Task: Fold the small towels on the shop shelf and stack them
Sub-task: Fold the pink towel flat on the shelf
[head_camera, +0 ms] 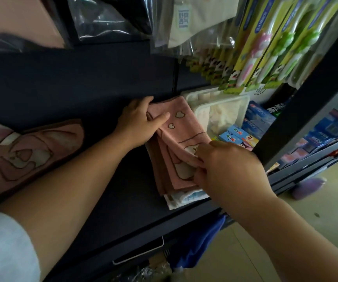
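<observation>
Left hand gripping the far corner of the pink towel, thumb lying on top, right hand pinching its near edge with curled fingers, towel lying atop the stack on the shelf, beside a white tub

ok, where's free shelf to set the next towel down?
Free: the bare shelf strip between the loose pink towel at left and the stack, though the left forearm crosses over it. Crowded: right of the stack, where the white tray and small boxes sit close by.
</observation>
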### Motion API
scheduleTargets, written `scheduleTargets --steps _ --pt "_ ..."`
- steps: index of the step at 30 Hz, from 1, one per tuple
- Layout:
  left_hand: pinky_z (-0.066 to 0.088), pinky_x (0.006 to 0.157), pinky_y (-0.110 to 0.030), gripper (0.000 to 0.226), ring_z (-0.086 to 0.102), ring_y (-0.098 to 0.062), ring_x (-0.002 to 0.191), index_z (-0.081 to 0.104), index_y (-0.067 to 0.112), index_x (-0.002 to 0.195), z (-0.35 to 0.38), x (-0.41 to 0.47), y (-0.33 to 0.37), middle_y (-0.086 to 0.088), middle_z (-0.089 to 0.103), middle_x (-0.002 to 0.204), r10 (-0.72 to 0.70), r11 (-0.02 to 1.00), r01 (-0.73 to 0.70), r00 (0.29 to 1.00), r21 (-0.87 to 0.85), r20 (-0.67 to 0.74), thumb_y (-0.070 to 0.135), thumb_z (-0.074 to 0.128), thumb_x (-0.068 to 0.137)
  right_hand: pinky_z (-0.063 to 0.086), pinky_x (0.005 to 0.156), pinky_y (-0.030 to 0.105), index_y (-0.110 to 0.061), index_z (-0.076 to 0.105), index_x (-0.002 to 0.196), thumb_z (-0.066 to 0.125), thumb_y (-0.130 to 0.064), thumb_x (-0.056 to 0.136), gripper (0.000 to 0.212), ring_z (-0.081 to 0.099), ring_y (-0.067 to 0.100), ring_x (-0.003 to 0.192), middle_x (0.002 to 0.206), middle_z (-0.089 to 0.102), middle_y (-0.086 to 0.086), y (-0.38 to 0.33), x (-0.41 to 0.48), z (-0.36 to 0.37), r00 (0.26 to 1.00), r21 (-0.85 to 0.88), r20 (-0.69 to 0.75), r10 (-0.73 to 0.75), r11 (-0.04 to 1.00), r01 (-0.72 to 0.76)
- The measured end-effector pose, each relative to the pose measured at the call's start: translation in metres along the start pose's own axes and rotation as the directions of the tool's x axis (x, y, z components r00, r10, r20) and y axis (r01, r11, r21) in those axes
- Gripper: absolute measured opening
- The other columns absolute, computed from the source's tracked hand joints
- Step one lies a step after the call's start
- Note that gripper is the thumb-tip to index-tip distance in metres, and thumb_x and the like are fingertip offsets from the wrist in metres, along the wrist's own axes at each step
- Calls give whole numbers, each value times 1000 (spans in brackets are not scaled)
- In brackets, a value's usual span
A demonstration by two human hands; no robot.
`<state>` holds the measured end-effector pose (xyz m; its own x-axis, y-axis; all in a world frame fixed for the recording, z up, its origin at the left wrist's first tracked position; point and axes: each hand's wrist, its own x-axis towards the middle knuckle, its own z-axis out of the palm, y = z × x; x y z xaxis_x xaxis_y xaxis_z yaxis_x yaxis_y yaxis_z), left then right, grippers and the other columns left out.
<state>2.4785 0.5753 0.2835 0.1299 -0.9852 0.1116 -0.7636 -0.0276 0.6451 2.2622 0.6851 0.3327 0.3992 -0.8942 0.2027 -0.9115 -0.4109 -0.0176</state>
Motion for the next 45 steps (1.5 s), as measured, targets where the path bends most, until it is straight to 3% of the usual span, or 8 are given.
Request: scheduleTargets --steps 5,10,15,19,26,34,40,45 --pt "51 81 -38 37 59 -21 98 60 23 99 -28 -37 13 0 60 108 46 991 -35 996 130 -80 56 66 84 42 48 29 -21 61 74 30 -48 79 41 51 20 57 67 56 -5 -5 -4 7 994 217 -106 13 976 10" --pt "45 48 -30 54 68 -30 55 66 12 79 -36 -79 13 -9 72 66 -184 972 220 933 -87 309 61 48 93 50 60 38 -19 71 83 54 -35 86 24 58 21 72 78 63 -3 -17 -1 8 963 365 -261 63 930 38" --pt "48 51 -33 90 69 -27 59 72 15 98 -30 -116 14 -9 76 76 -202 923 338 835 -186 512 87 21 76 37 102 39 -34 69 102 34 -80 80 62 47 20 120 114 57 -10 -24 -4 18 973 180 122 -194 969 171" --pt "54 62 -38 51 74 -34 76 74 18 101 -27 -129 18 -7 77 85 -208 829 436 821 -350 532 61 48 95 16 121 49 -39 52 137 37 -90 68 86 22 17 147 145 42 -16 -19 -11 21 946 181 225 -232 964 193" --pt "51 49 -25 34 69 -22 60 71 0 109 -24 -132 35 -14 74 76 -307 569 586 802 -577 512 29 70 91 51 97 48 -27 68 126 76 -45 77 52 48 29 126 134 58 -4 -5 -17 30 990 318 -5 -142 938 136" --pt "54 46 -22 16 71 -16 56 68 3 95 -12 -135 59 -11 75 72 -247 392 602 798 -696 550 8 55 99 55 83 53 -22 73 118 67 -10 85 36 52 36 112 124 65 5 1 -8 1 973 240 -225 -49 965 104" --pt "44 41 -23 21 64 -18 48 68 4 90 2 -146 54 -8 69 64 -217 624 546 808 -559 548 13 53 102 7 120 63 -31 50 132 46 -42 94 40 27 30 145 142 49 -1 -10 -22 -19 929 -85 360 -91 988 130" --pt "38 41 -24 24 59 -18 45 63 8 81 0 -144 37 -4 62 55 -243 799 443 856 -406 456 26 66 96 46 94 38 -23 60 113 47 -51 96 35 53 27 111 117 55 3 -12 -17 -20 957 23 263 -125 992 124"
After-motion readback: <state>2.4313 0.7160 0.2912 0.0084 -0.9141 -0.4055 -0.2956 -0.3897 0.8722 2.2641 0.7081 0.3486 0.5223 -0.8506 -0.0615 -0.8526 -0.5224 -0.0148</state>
